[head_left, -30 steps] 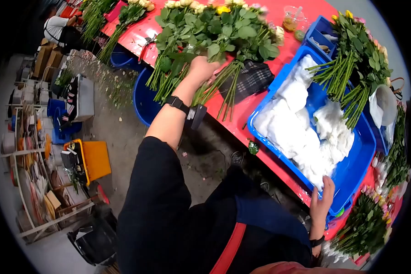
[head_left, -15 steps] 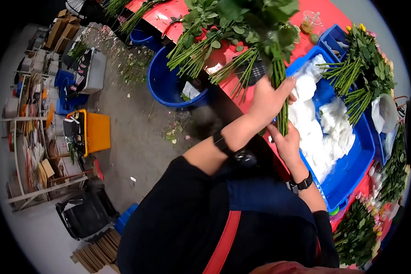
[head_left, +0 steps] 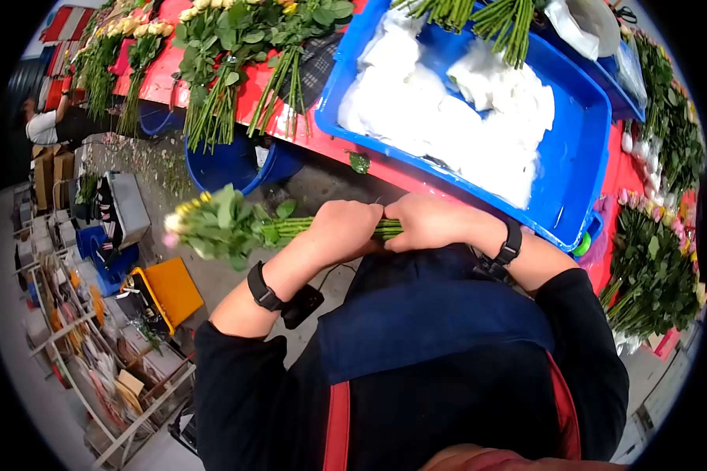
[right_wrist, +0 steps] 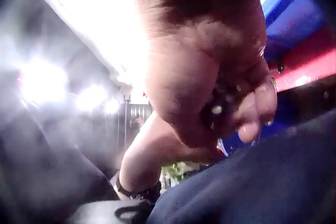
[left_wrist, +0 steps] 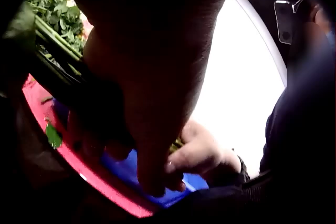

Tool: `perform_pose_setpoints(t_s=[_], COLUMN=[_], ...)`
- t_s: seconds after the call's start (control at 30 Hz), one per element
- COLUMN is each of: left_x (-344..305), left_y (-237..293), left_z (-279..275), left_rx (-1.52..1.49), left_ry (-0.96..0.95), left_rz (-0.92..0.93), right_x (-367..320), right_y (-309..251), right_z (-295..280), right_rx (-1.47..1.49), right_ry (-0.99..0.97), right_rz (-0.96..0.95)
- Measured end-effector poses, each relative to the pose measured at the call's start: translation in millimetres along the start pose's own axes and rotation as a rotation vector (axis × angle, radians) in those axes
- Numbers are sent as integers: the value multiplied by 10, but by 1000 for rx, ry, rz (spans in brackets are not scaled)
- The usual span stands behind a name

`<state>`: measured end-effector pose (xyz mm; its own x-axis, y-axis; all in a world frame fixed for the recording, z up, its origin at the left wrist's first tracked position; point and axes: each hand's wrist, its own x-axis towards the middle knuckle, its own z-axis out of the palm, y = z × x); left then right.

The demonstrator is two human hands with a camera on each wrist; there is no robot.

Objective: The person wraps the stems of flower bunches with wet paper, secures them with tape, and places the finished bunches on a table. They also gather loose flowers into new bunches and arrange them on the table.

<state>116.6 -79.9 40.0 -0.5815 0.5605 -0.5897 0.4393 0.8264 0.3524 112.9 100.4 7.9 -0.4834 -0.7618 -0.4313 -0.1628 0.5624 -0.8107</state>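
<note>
A bunch of roses (head_left: 232,228) lies sideways in front of my waist, blooms to the left and stem ends to the right. My left hand (head_left: 342,228) grips its green stems, which also show in the left wrist view as stems (left_wrist: 55,37) beside the dark hand. Close against it, my right hand (head_left: 432,222) holds the lower stem ends, fingers curled round them. In the right wrist view the right hand (right_wrist: 210,61) fills the middle, its palm side in shadow, and the stem ends inside it are mostly hidden.
A blue tray (head_left: 589,173) with white wadding (head_left: 448,118) stands on the red table (head_left: 318,145) just beyond my hands. More rose bunches (head_left: 220,86) lie along the table, stems over its edge. Below sits a blue bucket (head_left: 220,165); a yellow bin (head_left: 173,294) stands left.
My left hand picked the rose bunch off the table and my right hand left the tray edge to join it. The bunch came toward my body and tipped from upright to sideways.
</note>
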Motion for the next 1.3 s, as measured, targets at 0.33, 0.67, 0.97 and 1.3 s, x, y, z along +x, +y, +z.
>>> perform_pose_setpoints(t_s=[0.33, 0.67, 0.97, 1.3], left_x=[204, 575, 1067, 1320], left_y=[-210, 10, 290, 524], left_z=[175, 66, -180, -246], left_rx=[-823, -934, -1218, -1057], left_ry=[237, 340, 357, 360], left_rz=[-325, -264, -90, -75], right_x=[-513, -444, -692, -672], right_y=[1277, 1677, 1572, 1328], right_z=[-784, -814, -616, -293], right_rx=[-302, 424, 1096, 690], right_ry=[793, 666, 832, 947], right_rz=[113, 191, 17, 253])
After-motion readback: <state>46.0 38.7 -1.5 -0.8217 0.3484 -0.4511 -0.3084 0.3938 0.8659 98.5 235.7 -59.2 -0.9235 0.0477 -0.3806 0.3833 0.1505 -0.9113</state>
